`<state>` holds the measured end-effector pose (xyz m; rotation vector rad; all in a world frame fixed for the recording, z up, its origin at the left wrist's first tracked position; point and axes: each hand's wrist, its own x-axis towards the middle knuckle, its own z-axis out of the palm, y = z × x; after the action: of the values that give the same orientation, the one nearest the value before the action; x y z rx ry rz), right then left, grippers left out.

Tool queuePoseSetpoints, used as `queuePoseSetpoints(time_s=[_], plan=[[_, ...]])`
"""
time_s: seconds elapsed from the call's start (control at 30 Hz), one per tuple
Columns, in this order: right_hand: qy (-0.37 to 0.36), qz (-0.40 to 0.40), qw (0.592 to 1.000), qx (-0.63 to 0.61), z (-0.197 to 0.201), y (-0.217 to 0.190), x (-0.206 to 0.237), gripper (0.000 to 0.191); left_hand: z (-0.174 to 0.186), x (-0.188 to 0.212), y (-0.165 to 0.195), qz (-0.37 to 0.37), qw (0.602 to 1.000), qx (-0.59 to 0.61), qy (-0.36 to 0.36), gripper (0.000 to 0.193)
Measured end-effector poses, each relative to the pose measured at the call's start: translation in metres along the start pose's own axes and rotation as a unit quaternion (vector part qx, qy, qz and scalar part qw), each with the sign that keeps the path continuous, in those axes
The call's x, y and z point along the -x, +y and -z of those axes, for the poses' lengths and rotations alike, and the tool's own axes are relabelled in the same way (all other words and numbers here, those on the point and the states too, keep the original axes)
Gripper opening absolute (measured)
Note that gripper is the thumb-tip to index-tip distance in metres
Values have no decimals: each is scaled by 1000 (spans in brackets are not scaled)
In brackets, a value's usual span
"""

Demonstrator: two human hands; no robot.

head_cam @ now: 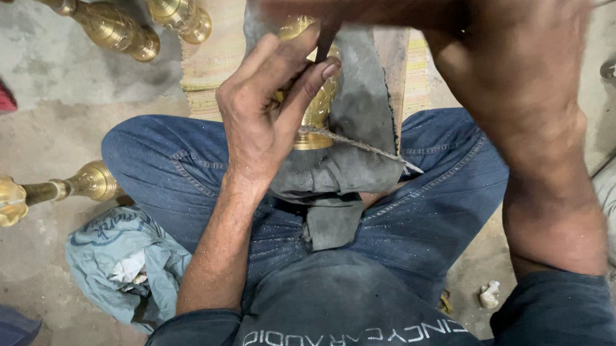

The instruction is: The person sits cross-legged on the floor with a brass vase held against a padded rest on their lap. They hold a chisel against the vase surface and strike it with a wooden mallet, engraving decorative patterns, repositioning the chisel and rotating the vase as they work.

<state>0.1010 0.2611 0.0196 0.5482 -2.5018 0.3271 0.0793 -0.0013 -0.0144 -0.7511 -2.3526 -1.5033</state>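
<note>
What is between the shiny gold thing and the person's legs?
In the head view, a grey cloth lies between the brass piece and the jeans. The left hand grips the brass piece on top of it.

Left hand (264, 119) grips brass piece (316, 114) w/ grey cloth (361, 122) on lap; right hand blurred.

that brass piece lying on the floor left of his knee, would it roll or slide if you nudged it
The brass piece would probably roll rather than slide: its turned body looks round and it lies on its side on the concrete floor. The lobed knob at one end might make it curve or stop soon. Being polished metal, it is likely heavy for its size and slippery to grip.
</note>
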Motion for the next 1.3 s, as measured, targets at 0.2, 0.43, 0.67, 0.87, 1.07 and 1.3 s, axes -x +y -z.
queuePoseSetpoints(time_s=[0.2, 0.43, 0.67, 0.87, 1.07, 1.3], plan=[[-19, -39, 999, -15, 7, -8, -7, 18, 1, -1, 0, -13, 1000, -11, 1, 34], [-15, -50, 998, -32, 6, -12, -7, 20, 1, 0, -4, -4, 1000, -20, -10, 36], [-23, -60, 996, -66, 3, -15, -5, 23, 2, -1, -5, -17, 1000, -12, -15, 29], [-14, -68, 997, -42, 4, -15, -3, 25, 3, -9, -2, -5, 999, -21, -25, 37], [-28, -126, 990, -57, 5, -17, -1, 27, 6, -6, 1, -19, 999, 3, -28, 32], [-6, -65, 995, -82, 6, -22, 2, 33, 7, -4, -4, -12, 999, 0, -37, 33]])
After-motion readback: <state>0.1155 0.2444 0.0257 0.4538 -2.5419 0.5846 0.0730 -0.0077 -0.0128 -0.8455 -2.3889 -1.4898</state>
